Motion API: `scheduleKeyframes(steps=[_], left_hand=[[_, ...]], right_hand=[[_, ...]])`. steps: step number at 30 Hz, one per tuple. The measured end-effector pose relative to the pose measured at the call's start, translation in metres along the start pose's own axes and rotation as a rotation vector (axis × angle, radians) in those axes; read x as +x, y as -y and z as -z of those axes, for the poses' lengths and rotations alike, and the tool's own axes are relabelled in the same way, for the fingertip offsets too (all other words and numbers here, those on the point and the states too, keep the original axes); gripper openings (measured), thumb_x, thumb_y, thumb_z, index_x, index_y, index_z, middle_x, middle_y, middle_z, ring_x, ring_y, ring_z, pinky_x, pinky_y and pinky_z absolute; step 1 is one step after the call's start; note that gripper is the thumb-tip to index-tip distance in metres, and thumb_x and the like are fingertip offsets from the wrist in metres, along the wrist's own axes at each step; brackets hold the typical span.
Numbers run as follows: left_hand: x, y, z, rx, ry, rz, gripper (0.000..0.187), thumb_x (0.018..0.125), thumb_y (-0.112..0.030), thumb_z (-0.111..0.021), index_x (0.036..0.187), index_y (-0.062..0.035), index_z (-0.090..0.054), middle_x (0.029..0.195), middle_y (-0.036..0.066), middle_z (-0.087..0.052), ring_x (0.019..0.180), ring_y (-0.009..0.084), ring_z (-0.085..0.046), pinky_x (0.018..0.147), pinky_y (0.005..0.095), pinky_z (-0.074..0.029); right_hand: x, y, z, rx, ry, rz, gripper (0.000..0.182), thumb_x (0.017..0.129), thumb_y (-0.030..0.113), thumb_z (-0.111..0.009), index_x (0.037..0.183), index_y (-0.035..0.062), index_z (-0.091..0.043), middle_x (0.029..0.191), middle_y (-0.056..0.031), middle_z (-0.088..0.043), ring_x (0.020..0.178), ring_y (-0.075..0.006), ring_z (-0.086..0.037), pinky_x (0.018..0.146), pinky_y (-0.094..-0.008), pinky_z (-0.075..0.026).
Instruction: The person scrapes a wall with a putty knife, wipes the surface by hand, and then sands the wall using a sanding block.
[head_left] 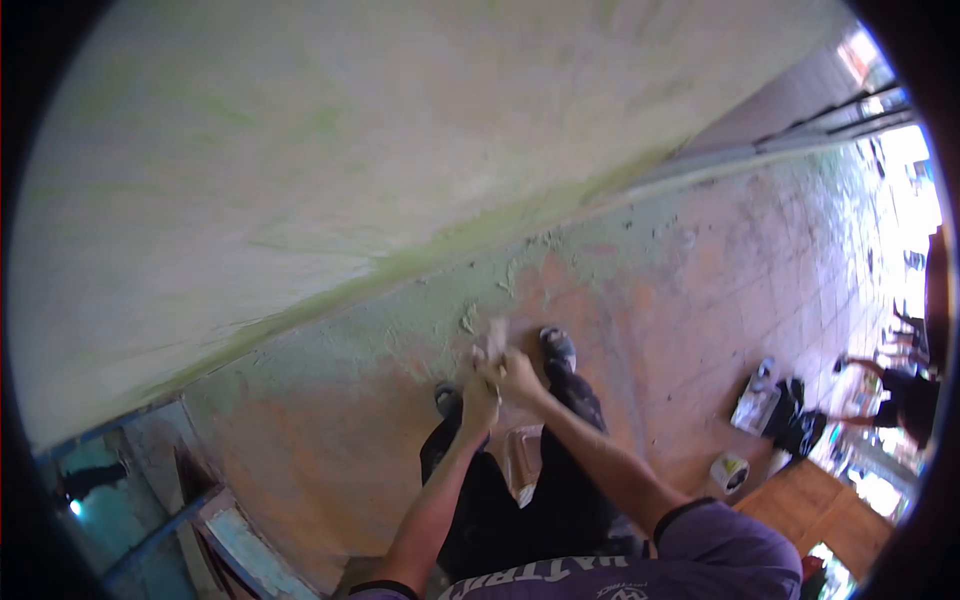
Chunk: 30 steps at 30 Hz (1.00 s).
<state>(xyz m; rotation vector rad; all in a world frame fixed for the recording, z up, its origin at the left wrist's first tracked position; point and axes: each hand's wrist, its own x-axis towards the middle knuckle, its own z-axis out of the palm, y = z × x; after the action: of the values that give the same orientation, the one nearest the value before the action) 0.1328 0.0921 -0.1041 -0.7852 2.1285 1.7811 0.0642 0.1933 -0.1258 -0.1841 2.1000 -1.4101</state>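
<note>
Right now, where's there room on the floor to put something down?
The floor is bare between the right shoe and the white tub, and between the left shoe and the pale blue panel. It's crowded where the tub, tray and black bundle sit close together, and pale lumps litter the strip along the wall.

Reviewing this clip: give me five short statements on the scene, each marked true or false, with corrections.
1. The left hand and right hand are spread wide apart. False: they are close together in front of the body.
2. The wall is pale with green patches. True.
3. The shirt is yellow. False: it is purple.
4. A white container is on the floor to the person's right. True.
5. The person is barefoot. False: shoes are visible.
</note>
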Motion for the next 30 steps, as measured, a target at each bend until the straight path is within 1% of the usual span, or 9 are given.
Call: scheduleKeyframes(steps=[1, 2, 3, 6, 12, 17, 21, 25, 30], left_hand=[[-0.026, -0.011, 0.000, 0.032, 0.050, -0.244, 0.024, 0.095, -0.022, -0.057, 0.103, 0.0007, -0.061, 0.091, 0.025, -0.066, 0.089, 0.0438, -0.065, 0.074, 0.0493, -0.049], [-0.052, 0.002, -0.007, 0.103, 0.017, -0.230, 0.024, 0.097, -0.019, -0.054, 0.105, 0.0015, -0.062, 0.092, 0.025, -0.066, 0.089, 0.0413, -0.066, 0.074, 0.0470, -0.049], [-0.074, 0.014, -0.015, 0.171, -0.022, -0.206, 0.023, 0.098, -0.016, -0.050, 0.107, 0.0023, -0.063, 0.094, 0.025, -0.067, 0.090, 0.0388, -0.067, 0.075, 0.0447, -0.050], [-0.133, -0.035, -0.011, 0.232, 0.011, -0.169, 0.021, 0.096, -0.017, -0.057, 0.104, 0.0007, -0.066, 0.095, 0.022, -0.068, 0.093, 0.0390, -0.067, 0.076, 0.0441, -0.051], [-0.199, -0.056, 0.014, 0.257, -0.283, -0.125, 0.025, 0.084, -0.010, -0.070, 0.108, -0.0026, -0.067, 0.084, 0.013, -0.071, 0.079, 0.0313, -0.070, 0.074, 0.0407, -0.055], [-0.245, -0.091, 0.029, 0.123, -0.738, -0.100, 0.052, 0.078, -0.005, -0.074, 0.126, -0.0029, -0.055, 0.113, 0.020, -0.065, 0.107, 0.0376, -0.064, 0.090, 0.0427, -0.051], [-0.271, -0.110, 0.031, -0.016, -0.911, 0.121, 0.097, 0.073, -0.002, -0.076, 0.153, -0.0078, -0.022, 0.135, 0.031, -0.048, 0.125, 0.0470, -0.050, 0.102, 0.0475, -0.044], [-0.282, -0.103, 0.011, -0.173, -1.074, 0.157, 0.112, 0.074, 0.000, -0.073, 0.159, -0.0097, 0.000, 0.138, 0.036, -0.045, 0.129, 0.0474, -0.047, 0.106, 0.0483, -0.042], [-0.300, -0.132, 0.010, -0.249, -1.165, 0.096, 0.097, 0.077, 0.001, -0.070, 0.156, -0.0114, -0.015, 0.132, 0.028, -0.054, 0.123, 0.0414, -0.056, 0.104, 0.0435, -0.045]], right_hand=[[-0.031, -0.011, -0.009, -0.062, -0.069, 0.020, 0.040, 0.082, 0.035, -0.079, 0.078, -0.0002, -0.060, 0.073, -0.0161, -0.061, 0.068, -0.0222, -0.061, 0.062, -0.0408, -0.048], [-0.059, -0.014, -0.009, -0.075, -0.037, -0.056, 0.039, 0.085, 0.033, -0.075, 0.088, -0.0038, -0.062, 0.081, -0.0210, -0.061, 0.085, -0.0370, -0.065, 0.074, -0.0447, -0.050], [-0.084, -0.003, -0.002, 0.018, -0.028, -0.092, 0.034, 0.088, 0.029, -0.072, 0.093, -0.0034, -0.063, 0.083, -0.0209, -0.064, 0.085, -0.0375, -0.066, 0.075, -0.0455, -0.050], [-0.131, 0.027, 0.028, 0.042, -0.130, 0.009, 0.015, 0.097, 0.015, -0.061, 0.092, 0.0012, -0.057, 0.069, -0.0106, -0.065, 0.055, -0.0173, -0.061, 0.054, -0.0351, -0.049], [-0.121, 0.153, 0.143, 0.047, 0.087, -0.127, 0.016, 0.100, 0.017, -0.055, 0.103, 0.0008, -0.055, 0.066, -0.0075, -0.057, 0.054, -0.0164, -0.057, 0.050, -0.0337, -0.047], [-0.049, 0.231, 0.212, -0.369, 0.182, 0.759, 0.027, 0.097, 0.010, -0.058, 0.121, 0.0016, -0.061, 0.069, -0.0077, -0.051, 0.051, -0.0175, -0.042, 0.050, -0.0366, -0.040], [-0.016, 0.359, 0.199, -0.564, 0.058, 0.662, 0.047, 0.092, 0.006, -0.061, 0.138, 0.0069, -0.056, 0.066, -0.0186, -0.048, 0.052, -0.0223, -0.044, 0.052, -0.0393, -0.039], [0.035, 0.374, 0.139, -0.548, 0.193, 0.827, 0.045, 0.091, 0.006, -0.059, 0.136, 0.0092, -0.058, 0.075, -0.0263, -0.061, 0.062, -0.0346, -0.062, 0.061, -0.0434, -0.047], [-0.008, 0.395, 0.148, -0.483, 0.045, 0.625, 0.041, 0.089, 0.005, -0.062, 0.130, 0.0059, -0.063, 0.081, -0.0275, -0.065, 0.071, -0.0393, -0.067, 0.065, -0.0472, -0.049]])
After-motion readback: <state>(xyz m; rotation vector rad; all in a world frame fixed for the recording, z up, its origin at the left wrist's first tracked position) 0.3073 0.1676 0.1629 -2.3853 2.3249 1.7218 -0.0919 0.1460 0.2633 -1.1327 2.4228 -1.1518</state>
